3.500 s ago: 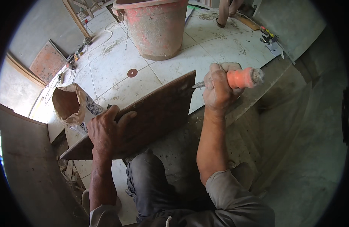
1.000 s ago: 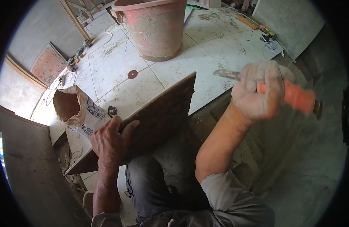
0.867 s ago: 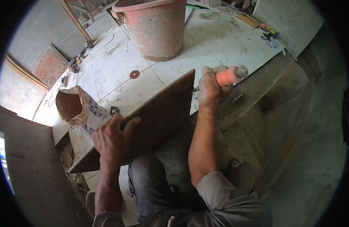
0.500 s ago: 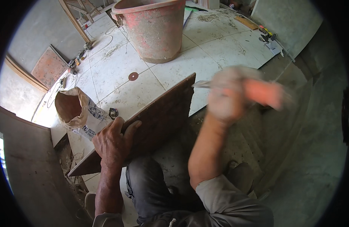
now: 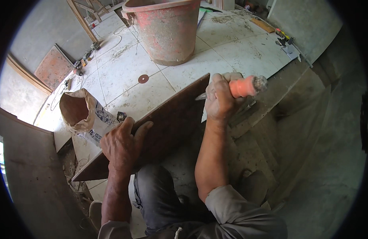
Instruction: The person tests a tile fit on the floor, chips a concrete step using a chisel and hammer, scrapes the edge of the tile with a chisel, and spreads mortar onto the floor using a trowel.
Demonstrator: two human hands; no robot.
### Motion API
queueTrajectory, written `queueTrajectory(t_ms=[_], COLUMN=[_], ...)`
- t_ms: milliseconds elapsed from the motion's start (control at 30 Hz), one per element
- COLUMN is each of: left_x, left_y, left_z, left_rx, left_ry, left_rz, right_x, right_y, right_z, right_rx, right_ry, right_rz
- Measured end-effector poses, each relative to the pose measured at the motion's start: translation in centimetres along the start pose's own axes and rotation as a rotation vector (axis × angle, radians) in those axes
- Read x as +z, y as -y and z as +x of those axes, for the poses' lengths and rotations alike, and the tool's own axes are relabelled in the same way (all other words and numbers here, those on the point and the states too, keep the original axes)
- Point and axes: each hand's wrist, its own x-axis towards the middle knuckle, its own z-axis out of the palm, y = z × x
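the only writing i can see is dark print on the side of the bag (image 5: 95,124), partly turned from me. i count one slab (image 5: 168,115), one tool (image 5: 243,87), one bucket (image 5: 166,36) and one disc (image 5: 140,79). the left hand (image 5: 119,141) grips the slab by its long upper edge, thumb on the near face, fingers over the far side. the slab tilts above the floor (image 5: 124,93), one corner low at the left, another higher beside the right hand (image 5: 222,96). that hand is wrapped around the tool, orange handle to the right, metal tip to the left by the slab's higher corner; i cannot tell if it touches. the bag stands just beyond the left hand, near the floor's left edge, a small black thing (image 5: 121,116) beside it. the disc lies mid-floor, the bucket behind it blocking my view. small tools (image 5: 78,71) line the floor's left edge by a reddish panel (image 5: 53,68); a plank (image 5: 262,25) lies towards the far right corner. the slab and a knee (image 5: 156,179) hide what is below.
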Motion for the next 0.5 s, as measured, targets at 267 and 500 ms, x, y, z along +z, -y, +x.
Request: queueTrajectory(t_ms=[267,500], left_x=[0.2,0.3], left_y=[-0.5,-0.1], left_z=[-0.9,-0.1], left_rx=[-0.025,-0.002], left_ry=[0.035,0.009], left_rz=[0.005,0.033], right_x=[-0.6,-0.8], right_y=[4.8,0.9], right_z=[1.7,1.8], right_rx=[-0.362,-0.088], right_ry=[0.246,0.024], right_rz=[0.356,0.19])
